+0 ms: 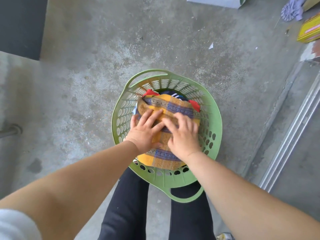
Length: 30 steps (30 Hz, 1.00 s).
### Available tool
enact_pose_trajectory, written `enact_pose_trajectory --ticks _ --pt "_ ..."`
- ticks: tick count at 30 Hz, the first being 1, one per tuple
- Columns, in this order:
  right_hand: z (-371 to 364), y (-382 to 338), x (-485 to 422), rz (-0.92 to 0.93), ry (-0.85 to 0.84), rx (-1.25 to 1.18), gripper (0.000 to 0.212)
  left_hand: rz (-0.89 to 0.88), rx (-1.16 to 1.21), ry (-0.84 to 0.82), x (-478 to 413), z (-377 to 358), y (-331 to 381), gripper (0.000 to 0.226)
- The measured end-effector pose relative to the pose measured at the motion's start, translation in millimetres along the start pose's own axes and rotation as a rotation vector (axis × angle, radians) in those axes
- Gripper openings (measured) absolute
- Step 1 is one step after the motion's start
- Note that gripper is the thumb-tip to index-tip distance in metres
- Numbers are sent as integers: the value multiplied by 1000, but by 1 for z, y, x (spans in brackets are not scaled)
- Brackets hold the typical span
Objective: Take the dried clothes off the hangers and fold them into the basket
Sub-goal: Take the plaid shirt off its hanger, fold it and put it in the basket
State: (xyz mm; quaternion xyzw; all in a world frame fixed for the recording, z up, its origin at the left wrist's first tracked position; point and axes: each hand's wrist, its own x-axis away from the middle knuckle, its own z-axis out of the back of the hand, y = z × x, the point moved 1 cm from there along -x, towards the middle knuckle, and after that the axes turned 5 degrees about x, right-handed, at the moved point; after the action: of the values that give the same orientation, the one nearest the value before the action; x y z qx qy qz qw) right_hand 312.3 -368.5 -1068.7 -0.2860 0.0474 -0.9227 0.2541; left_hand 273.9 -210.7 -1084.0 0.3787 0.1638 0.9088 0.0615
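Note:
A round green plastic basket [210, 118] with slotted walls and two handles stands on the concrete floor in front of my legs. On top of its pile lies a folded yellow, brown and purple checked cloth [171, 104]. My left hand [146, 130] presses flat on the cloth's left part, fingers straight. Beside it, my right hand [183, 134] presses on the cloth too, fingers spread and slightly bent. Red cloth [194, 104] and a dark garment with white stripes [174, 95] peek out from beneath at the far side. No hangers are in view.
Bare concrete floor [103, 66] surrounds the basket. A metal door track [292, 129] runs diagonally at the right. At the top right lie a yellow box [310, 30] and a purple rag [291, 9]. A dark mat [20, 25] sits top left.

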Motion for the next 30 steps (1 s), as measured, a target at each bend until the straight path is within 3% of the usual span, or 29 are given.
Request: enact_pose_trajectory --ticks 2,4,7,11,20,26,30 --pt "-10 5 -4 62 -259 89 102 69 -75 -89 -12 -1 -6 114" --pt "-20 18 -16 -11 -469 220 131 133 -116 -148 -26 -4 -12 131" --pt "-35 31 -32 -45 -591 359 148 160 -132 -221 -43 -16 -20 143" --pt "-59 43 -41 -68 -539 459 134 110 -156 -254 -64 -37 -32 149" --pt "-88 52 -64 -43 -473 593 116 250 -123 -267 -89 -62 -30 150" --pt "-28 47 -49 -46 -563 454 115 139 -73 -339 -47 -17 -28 144" --pt "30 38 -30 -66 -583 329 108 233 44 -277 0 18 -13 130"
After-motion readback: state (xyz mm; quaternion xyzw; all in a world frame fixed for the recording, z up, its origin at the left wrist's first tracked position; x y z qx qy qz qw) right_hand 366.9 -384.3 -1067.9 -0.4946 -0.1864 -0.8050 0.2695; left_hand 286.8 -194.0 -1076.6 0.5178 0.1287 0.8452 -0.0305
